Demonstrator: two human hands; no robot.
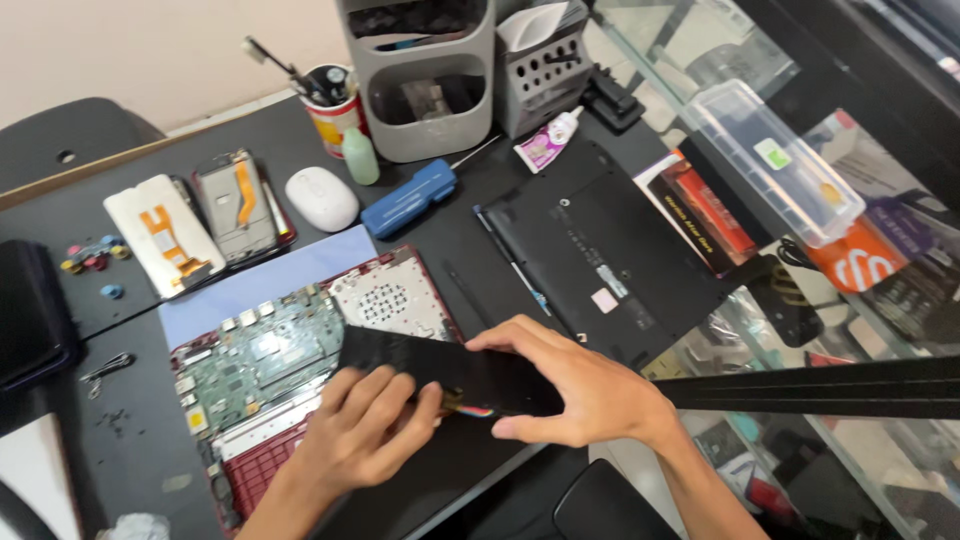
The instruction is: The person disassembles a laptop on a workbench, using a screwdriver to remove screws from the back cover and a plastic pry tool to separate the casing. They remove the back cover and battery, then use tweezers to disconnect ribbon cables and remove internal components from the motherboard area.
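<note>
Head view, reading across from the left: a black pouch (30,310) lies at the desk's edge, then a few small coloured caps (92,255), then two opened phones (200,215) with orange ribbon cables showing. Behind them I see a white mouse (321,198), a small pale green bottle (360,156), a blue-handled screwdriver (408,198) and a grey organiser (425,75).

Lower down, the opened red laptop (290,370) rests on a pale blue mat (270,280), its green circuit board (265,360) exposed. My left hand (365,430) is over the laptop's front edge, fingers curled and closed under the near end of a long black battery pack (450,370), thumb pressing its lower edge. My right hand (575,385) is clamped on the other end, fingers spread over the top and thumb beneath, where a short bundle of coloured wires (475,410) shows. The pack is held slanted just above the board, crossing the laptop's right corner, both hands gripping it firmly.

To handle this well, I judge the pack should be kept level and moved slowly, with no pull put on the wires, and with fingers kept off the bare board. Whether the wires are plugged in anywhere I cannot tell.

Further right lies the black bottom cover (600,250), inside face up, with a small glue tube (548,140) above it, then a clear plastic box (770,160) on the glass counter (880,440).
</note>
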